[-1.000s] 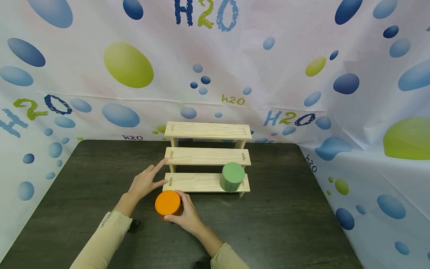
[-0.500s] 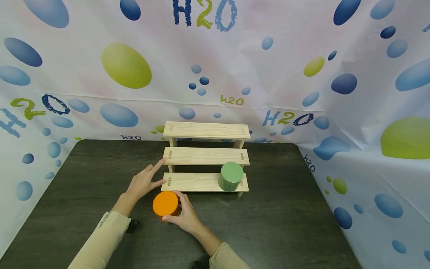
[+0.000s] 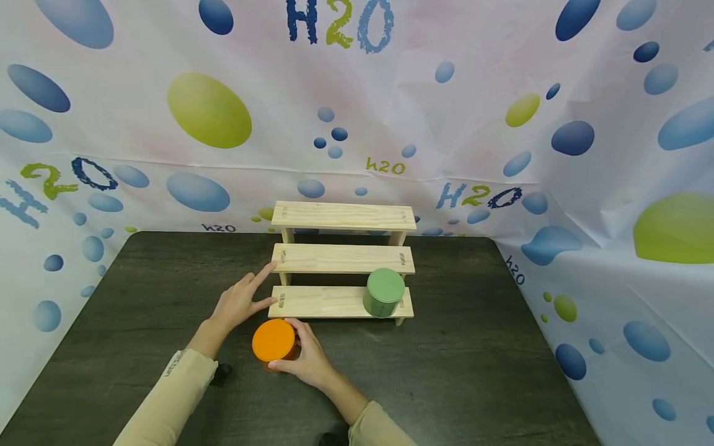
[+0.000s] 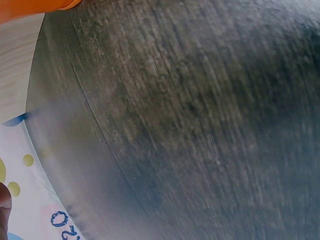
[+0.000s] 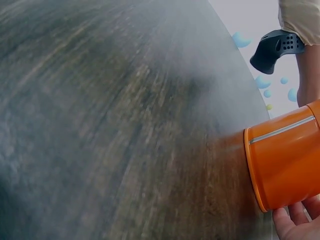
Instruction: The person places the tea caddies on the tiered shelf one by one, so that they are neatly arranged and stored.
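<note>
My right hand [image 3: 309,360] grips an orange tin [image 3: 273,341] from its right side, thumb at the front and fingers behind. The lidded tin stands just in front of a three-step wooden stand [image 3: 340,259]; in the right wrist view the base of the orange tin [image 5: 285,157] is close over the dark table. My left hand [image 3: 235,303] reaches to the stand's left end, index finger at the middle step and thumb at the lowest. A green tin [image 3: 383,294] is upright on the right part of the lowest step.
The dark wood-grain table [image 3: 474,371] extends on both sides of the stand. A white cloth [image 3: 357,87] printed with blue and green drops surrounds it at the back and sides. In the right wrist view a dark wrist mount [image 5: 275,50] shows on the other arm.
The orange tin and my right hand have shifted slightly left and nearer to me. My left hand keeps its place at the stand, and the green tin has not moved.
</note>
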Tool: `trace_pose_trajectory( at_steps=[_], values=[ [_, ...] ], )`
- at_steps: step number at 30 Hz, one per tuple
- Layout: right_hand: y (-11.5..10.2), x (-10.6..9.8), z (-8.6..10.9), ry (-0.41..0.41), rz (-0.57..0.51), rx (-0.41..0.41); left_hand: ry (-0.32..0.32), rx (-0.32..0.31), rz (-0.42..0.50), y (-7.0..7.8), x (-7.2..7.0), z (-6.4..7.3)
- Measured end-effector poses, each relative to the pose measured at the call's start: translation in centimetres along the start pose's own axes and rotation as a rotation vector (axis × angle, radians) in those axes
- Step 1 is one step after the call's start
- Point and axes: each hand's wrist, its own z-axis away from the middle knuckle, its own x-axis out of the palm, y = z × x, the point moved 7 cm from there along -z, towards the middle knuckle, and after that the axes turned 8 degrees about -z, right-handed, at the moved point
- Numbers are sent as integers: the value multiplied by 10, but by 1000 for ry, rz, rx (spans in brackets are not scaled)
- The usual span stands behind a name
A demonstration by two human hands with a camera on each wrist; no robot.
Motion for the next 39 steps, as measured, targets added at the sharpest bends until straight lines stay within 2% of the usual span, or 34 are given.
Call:
trace_pose_trajectory(
  at_steps=[9,17,24,39],
  values=[
    [-2,-2,2,-7,4,9,3,-1,-1,0,0,0],
    [-6,-7,5,8,12,19,-10,-6,1,-1,0,-1],
    [-6,-12,6,40,-1,24,3,0,1,1,-1,-1],
    [-16,-19,10,84,21,-28,-12,-14,0,0,1,0]
  ],
)
